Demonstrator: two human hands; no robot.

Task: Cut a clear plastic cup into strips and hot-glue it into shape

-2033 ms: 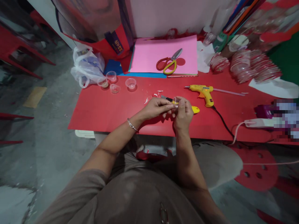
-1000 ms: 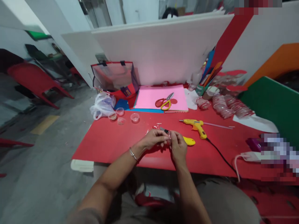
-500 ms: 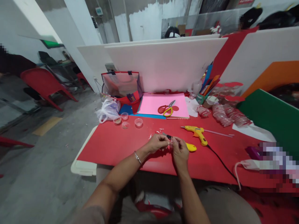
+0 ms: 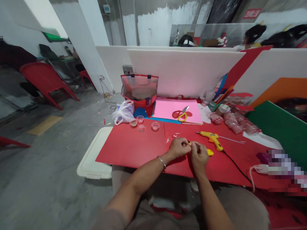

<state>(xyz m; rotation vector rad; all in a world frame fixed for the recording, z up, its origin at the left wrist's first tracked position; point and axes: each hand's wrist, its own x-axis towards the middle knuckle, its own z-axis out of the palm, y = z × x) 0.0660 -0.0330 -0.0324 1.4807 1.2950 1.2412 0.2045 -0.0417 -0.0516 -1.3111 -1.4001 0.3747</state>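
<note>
Above the red tabletop (image 4: 134,143), my left hand (image 4: 179,147) and my right hand (image 4: 200,156) meet with fingers pinched together. What they pinch is small and mostly hidden by the fingers; I cannot make it out. A tool with a yellow handle (image 4: 210,152) lies behind my right hand, most of it covered. Small white scraps (image 4: 174,136) are scattered just beyond my left hand. Further right lies a yellow hot glue gun (image 4: 212,138) with a clear glue stick in its back. Small clear plastic cups (image 4: 155,126) stand to the left.
Scissors (image 4: 182,115) with red and yellow handles lie on pink sheets (image 4: 165,107). Behind the cups are a white plastic bag (image 4: 123,112) and a mesh tote (image 4: 140,89). Stacked clear cups (image 4: 233,122) and a green board (image 4: 271,127) stand right. The glue gun's cord (image 4: 236,166) runs towards the front edge.
The view has swung slightly left, so the table sits further right in it. My hands stay together; the clear plastic that showed between the fingers is now hidden.
</note>
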